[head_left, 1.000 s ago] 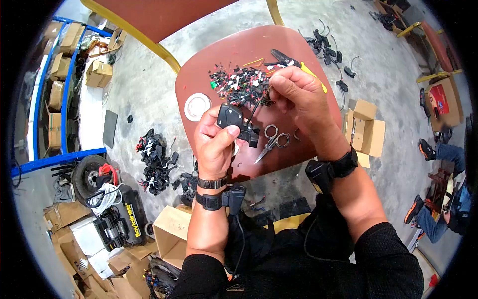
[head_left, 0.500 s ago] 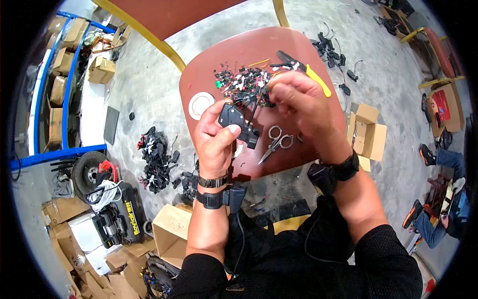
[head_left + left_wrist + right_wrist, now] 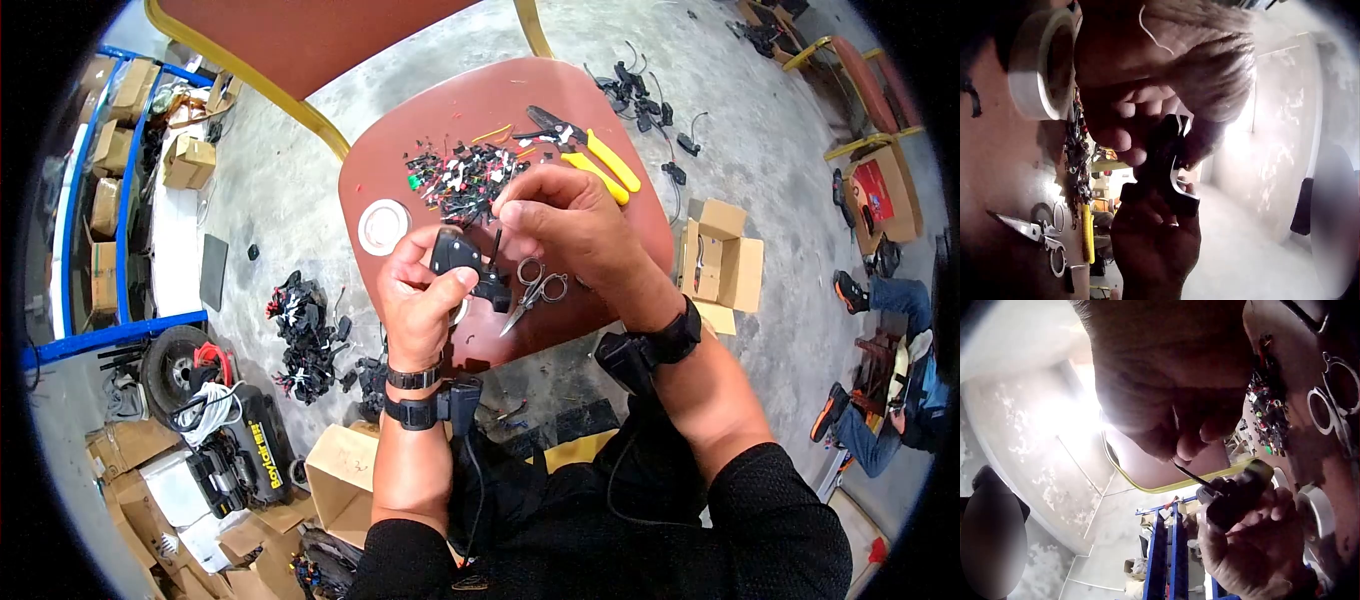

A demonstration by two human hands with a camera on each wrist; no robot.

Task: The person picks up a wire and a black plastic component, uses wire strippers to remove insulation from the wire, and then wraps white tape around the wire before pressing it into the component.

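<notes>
My left hand (image 3: 418, 320) grips a black plastic device (image 3: 456, 256) between thumb and fingers, above the chair seat (image 3: 500, 340). A short black cable (image 3: 497, 243) rises from the device. The cable's free end is pinched by my right hand (image 3: 575, 225), thumb against index finger. In the right wrist view the cable (image 3: 1191, 474) runs from those fingertips down into the device (image 3: 1232, 503). Open-bladed scissors (image 3: 535, 292) lie just beneath the hands, and a white tape roll (image 3: 366, 232) sits left of the device.
A heap of cut wire scraps (image 3: 465, 180) covers the seat's middle. Yellow-handled pliers (image 3: 610, 160) lie at its far right. Black cabled parts (image 3: 310, 335) are piled on the floor at left, with open cardboard boxes (image 3: 740, 275) at right. Someone's legs (image 3: 895, 310) show at far right.
My right hand has moved down and left, closer to the device, uncovering the pliers' yellow handles. Its pinch on the cable and the left hand's hold stay. The head view has shifted slightly.
</notes>
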